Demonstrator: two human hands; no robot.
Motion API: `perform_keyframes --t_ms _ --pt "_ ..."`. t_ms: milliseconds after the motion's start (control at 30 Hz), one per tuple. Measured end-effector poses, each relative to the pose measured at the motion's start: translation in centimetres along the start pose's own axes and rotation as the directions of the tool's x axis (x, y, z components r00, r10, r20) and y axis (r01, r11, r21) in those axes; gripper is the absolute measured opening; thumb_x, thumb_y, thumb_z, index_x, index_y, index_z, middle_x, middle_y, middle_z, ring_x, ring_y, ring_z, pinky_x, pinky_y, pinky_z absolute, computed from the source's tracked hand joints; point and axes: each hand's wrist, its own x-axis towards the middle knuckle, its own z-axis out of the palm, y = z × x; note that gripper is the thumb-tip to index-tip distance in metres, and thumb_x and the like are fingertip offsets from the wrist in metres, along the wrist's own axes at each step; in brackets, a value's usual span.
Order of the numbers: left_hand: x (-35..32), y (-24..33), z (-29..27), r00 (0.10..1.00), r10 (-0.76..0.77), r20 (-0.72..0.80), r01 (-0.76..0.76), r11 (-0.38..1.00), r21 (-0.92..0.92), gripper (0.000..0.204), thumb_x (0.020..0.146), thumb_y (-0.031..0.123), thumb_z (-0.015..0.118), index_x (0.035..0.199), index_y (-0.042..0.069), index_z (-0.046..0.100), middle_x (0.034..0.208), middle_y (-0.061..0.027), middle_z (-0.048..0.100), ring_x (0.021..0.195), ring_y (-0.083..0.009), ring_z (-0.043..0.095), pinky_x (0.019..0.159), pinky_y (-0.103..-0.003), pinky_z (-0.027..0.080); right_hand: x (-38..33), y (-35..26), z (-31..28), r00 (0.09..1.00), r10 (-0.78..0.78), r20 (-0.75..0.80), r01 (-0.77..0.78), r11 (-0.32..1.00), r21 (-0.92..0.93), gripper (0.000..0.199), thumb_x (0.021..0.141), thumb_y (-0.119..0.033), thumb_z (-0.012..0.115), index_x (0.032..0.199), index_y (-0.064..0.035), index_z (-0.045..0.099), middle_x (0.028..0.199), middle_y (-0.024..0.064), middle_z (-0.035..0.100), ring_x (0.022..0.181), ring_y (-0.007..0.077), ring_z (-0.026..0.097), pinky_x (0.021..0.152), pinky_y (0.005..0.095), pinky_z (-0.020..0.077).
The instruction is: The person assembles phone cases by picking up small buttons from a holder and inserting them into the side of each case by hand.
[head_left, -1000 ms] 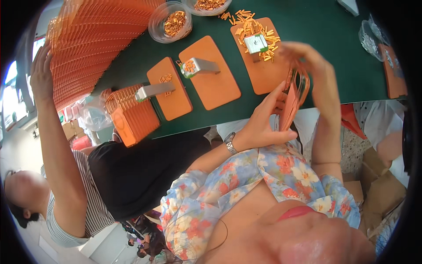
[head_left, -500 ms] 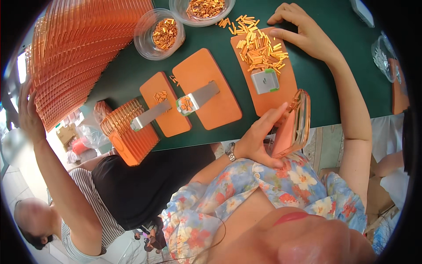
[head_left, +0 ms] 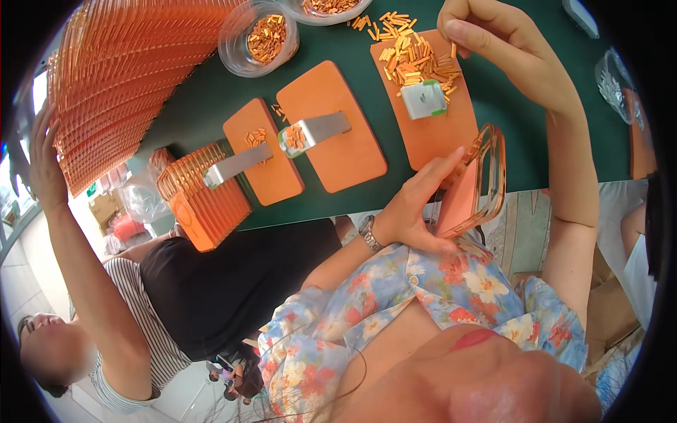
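A dark green table [head_left: 508, 113] is spanning the upper half, and 3 orange boards [head_left: 430, 151] are lying on it, each bearing a bent metal piece [head_left: 424, 101]. Gold sticks [head_left: 412, 63] are covering the far end of the rightmost board. 2 clear tubs [head_left: 229, 53] are standing beyond the boards. At left, tall rows of orange cases [head_left: 134, 70] are rising beside a co-worker [head_left: 159, 303] in a striped top. The left hand [head_left: 412, 211] is gripping an orange phone case [head_left: 462, 201], tilted up near the table's front edge. The right hand [head_left: 501, 39] is pinching a small gold stick [head_left: 453, 50] beside the pile. The upper edge is cutting off the farther tub; the case is hiding some left fingertips. Whether the co-worker's hand [head_left: 46, 162] is touching the rows, I am not able to tell.
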Motion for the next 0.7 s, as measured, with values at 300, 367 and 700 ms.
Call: perform_keyframes --t_ms 300,367,700 --pt "0.6 -0.3 -0.1 1.000 0.025 -0.002 -0.025 1.000 0.004 0.121 0.058 0.052 0.083 0.150 0.004 0.021 0.119 -0.0145 0.048 0.103 -0.0252 0.053 0.091 -0.034 0.044 2.5 2.8 1.7 0.499 -0.858 0.122 0.740 0.495 0.455 0.013 0.094 -0.012 0.058 0.087 -0.0003 0.058 0.078 0.0002 0.058 0.074 0.0048 0.050 0.066 0.0201 0.0408" --pt "0.7 -0.3 -0.1 1.000 0.014 0.004 -0.014 1.000 0.022 0.121 0.058 0.053 0.083 0.150 0.004 0.021 0.119 -0.0143 0.048 0.101 -0.0249 0.053 0.090 -0.034 0.044 2.1 2.7 1.7 0.555 -0.818 0.151 0.693 0.555 0.461 0.013 0.094 -0.012 0.058 0.087 -0.0004 0.058 0.077 -0.0010 0.057 0.073 0.0035 0.049 0.064 0.0193 0.0402" --pt "1.5 -0.5 0.0 0.999 0.035 -0.018 -0.035 0.999 0.022 0.118 0.060 0.050 0.083 0.150 0.004 0.023 0.120 -0.0144 0.049 0.100 -0.0244 0.053 0.089 -0.034 0.045 -0.9 -0.5 2.2 0.997 0.067 0.032 -0.067 0.998 -0.002 0.012 0.092 -0.010 0.061 0.086 -0.0011 0.056 0.078 -0.0011 0.057 0.073 0.0034 0.050 0.064 0.0187 0.0411"
